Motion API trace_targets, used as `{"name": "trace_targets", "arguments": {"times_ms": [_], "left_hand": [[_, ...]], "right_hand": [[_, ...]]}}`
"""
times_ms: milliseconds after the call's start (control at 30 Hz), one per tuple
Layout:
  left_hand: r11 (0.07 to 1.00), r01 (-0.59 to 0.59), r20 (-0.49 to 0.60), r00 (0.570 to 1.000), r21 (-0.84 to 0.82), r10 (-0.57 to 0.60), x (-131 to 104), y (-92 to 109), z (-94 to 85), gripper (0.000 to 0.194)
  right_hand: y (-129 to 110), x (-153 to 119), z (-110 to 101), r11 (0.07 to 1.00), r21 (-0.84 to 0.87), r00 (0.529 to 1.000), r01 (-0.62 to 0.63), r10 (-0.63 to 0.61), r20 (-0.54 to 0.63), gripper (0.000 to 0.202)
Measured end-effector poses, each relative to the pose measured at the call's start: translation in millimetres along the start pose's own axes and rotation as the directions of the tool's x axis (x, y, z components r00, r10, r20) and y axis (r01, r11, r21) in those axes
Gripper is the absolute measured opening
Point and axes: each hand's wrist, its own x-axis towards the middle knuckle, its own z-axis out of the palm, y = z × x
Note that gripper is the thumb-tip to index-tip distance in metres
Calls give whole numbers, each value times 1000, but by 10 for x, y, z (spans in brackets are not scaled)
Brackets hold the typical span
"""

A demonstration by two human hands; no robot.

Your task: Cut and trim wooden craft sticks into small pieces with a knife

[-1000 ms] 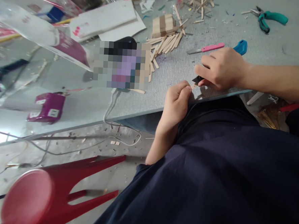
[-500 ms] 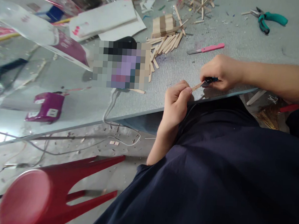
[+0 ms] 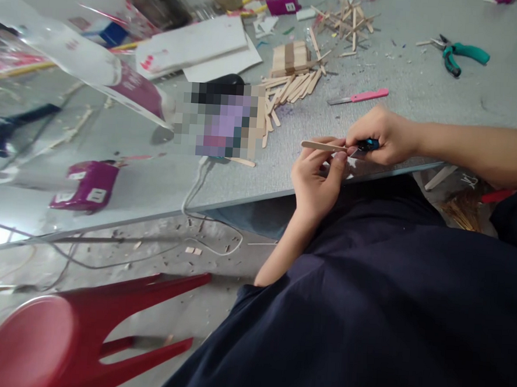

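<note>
A wooden craft stick (image 3: 320, 145) points leftward from the fingertips of my left hand (image 3: 314, 182), which is closed on its right end. My right hand (image 3: 382, 137) is wrapped round a small black-and-blue hand tool (image 3: 368, 145), most of it hidden in the fist. A thin metal tip seems to stick out toward the craft stick; I cannot tell the tool's exact kind. Both hands meet just above the table's front edge, fingertips touching or nearly so.
On the table (image 3: 259, 187) lie a pink-handled knife (image 3: 369, 95), teal-handled pliers (image 3: 466, 56), a bundle of craft sticks (image 3: 290, 58) and many loose ones (image 3: 291, 89). A white cable (image 3: 193, 186) hangs over the edge. On the floor stands a red stool (image 3: 26, 337).
My left hand has moved right, up against my right hand. The craft stick, earlier running between the hands to the tool, now points left across the left fingers.
</note>
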Motion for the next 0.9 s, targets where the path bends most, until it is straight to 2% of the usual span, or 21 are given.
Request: {"name": "trace_targets", "arguments": {"times_ms": [67,133,200,267,367,467,667,900], "left_hand": [[1000,-9,-27,1000,-14,8,-9,-2,10,29],[997,29,-32,999,-78,-32,-18,9,18,25],[979,129,-9,991,-160,-132,-23,34,19,27],[943,259,44,966,-209,-256,-19,67,5,31],[921,360,117,931,-147,-345,9,122,-39,31],[934,356,141,926,-29,-349,45,168,-79,32],[896,444,178,880,19,-440,76,188,-80,32],[890,456,228,867,1,-444,93,175,-92,30]], "right_hand": [[7,0,24,999,-37,1000,11,-11,0,45],[7,6,38,996,-87,1000,-9,9,-1,42],[-10,18,35,987,-147,998,-61,65,25,39],[-49,37,17,965,-227,985,-133,153,73,37],[-119,71,-11,885,-388,947,-259,312,79,35],[-151,89,-19,810,-468,909,-353,415,33,41],[-158,68,-25,825,-459,908,-329,410,85,63],[-163,56,39,838,-460,930,-292,362,68,72]]}}
